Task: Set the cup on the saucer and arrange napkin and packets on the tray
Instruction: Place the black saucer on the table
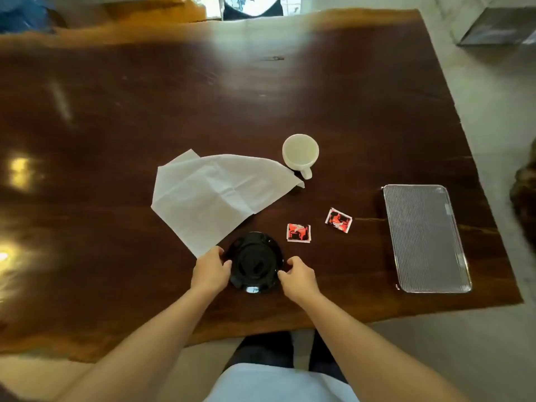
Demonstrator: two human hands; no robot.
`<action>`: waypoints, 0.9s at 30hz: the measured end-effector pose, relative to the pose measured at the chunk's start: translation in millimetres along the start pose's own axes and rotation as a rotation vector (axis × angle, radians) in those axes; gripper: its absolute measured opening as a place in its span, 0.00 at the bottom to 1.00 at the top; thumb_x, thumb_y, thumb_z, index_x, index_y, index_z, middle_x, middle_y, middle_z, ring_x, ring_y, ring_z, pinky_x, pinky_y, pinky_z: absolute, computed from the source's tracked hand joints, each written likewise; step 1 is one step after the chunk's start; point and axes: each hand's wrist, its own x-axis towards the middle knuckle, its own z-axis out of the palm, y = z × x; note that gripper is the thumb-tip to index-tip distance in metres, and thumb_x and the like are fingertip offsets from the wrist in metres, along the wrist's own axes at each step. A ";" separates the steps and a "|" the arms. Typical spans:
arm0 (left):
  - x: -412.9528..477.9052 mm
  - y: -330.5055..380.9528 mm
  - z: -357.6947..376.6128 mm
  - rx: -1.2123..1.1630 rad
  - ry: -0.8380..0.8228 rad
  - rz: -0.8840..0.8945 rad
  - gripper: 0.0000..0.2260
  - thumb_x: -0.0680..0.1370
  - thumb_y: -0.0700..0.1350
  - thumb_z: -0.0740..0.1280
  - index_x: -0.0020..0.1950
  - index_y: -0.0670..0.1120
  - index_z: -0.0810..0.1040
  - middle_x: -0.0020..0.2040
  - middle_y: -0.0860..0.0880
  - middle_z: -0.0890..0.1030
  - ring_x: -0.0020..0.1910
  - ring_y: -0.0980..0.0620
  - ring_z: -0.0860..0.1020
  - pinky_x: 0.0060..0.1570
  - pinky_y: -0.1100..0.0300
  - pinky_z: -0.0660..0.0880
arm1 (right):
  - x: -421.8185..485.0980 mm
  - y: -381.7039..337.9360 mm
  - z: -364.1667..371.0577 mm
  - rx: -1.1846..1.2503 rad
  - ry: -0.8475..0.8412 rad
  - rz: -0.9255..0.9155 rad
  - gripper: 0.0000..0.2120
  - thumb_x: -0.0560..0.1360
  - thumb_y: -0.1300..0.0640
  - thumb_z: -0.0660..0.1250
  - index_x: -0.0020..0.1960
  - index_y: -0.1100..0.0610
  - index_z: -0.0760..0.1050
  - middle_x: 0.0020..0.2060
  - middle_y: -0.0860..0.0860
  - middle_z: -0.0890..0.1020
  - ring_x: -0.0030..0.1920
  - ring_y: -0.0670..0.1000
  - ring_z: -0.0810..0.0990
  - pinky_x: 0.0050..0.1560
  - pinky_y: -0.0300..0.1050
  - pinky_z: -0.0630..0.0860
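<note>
My left hand [210,271] and right hand [298,278] grip the saucer [254,264] (nothing placed yet); cup [300,153], napkin [214,195] and packets [298,233] lie beyond it, tray [425,236] to its right.

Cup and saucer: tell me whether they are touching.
Apart. The head view shows the cup standing farther back on the table than the saucer, with a stretch of bare dark wood between them.
</note>
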 end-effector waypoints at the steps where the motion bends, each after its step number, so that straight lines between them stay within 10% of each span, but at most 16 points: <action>1: 3.2 0.5 2.4 -0.004 -0.006 -0.011 0.18 0.81 0.46 0.67 0.69 0.43 0.74 0.60 0.43 0.81 0.58 0.44 0.80 0.55 0.51 0.78 | 4.9 0.0 2.7 -0.012 0.023 -0.002 0.22 0.80 0.54 0.65 0.72 0.55 0.66 0.58 0.55 0.80 0.55 0.54 0.81 0.54 0.50 0.81; 17: -3.8 40.6 31.1 0.046 -0.098 0.012 0.13 0.79 0.38 0.65 0.64 0.45 0.73 0.53 0.43 0.80 0.41 0.48 0.82 0.38 0.56 0.79 | 4.4 37.2 -28.1 0.030 0.072 0.021 0.09 0.80 0.59 0.65 0.44 0.53 0.67 0.46 0.54 0.78 0.42 0.52 0.77 0.44 0.48 0.80; 27: -33.8 129.9 82.5 -0.020 -0.270 0.047 0.09 0.80 0.36 0.66 0.56 0.47 0.73 0.47 0.46 0.80 0.38 0.48 0.84 0.39 0.53 0.85 | -11.9 93.7 -125.8 0.019 0.183 0.073 0.01 0.80 0.59 0.64 0.51 0.56 0.73 0.46 0.53 0.79 0.43 0.50 0.77 0.40 0.42 0.73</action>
